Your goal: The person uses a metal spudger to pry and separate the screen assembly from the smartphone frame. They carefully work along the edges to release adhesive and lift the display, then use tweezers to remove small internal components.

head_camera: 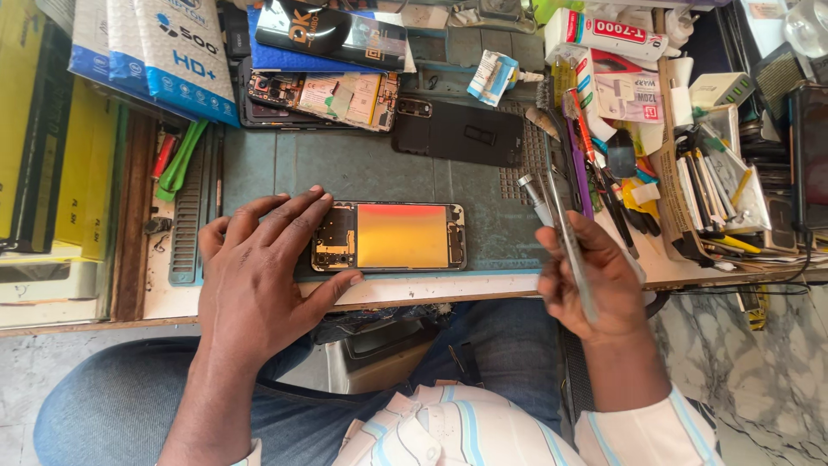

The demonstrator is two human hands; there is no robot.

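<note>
Phone, back off, lies flat mid-bench on a green mat. Left hand at its 9 o'clock, fingers spread, pinning its end, gripping nothing. Right hand at 3 o'clock clenched on metal tweezers. Keep the phone pinned, tips shallow.

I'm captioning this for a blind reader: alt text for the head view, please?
A person's left hand steadies an opened phone on a green work mat, while the right hand holds metal tweezers beside it. Tools and boxes crowd the bench.
</note>
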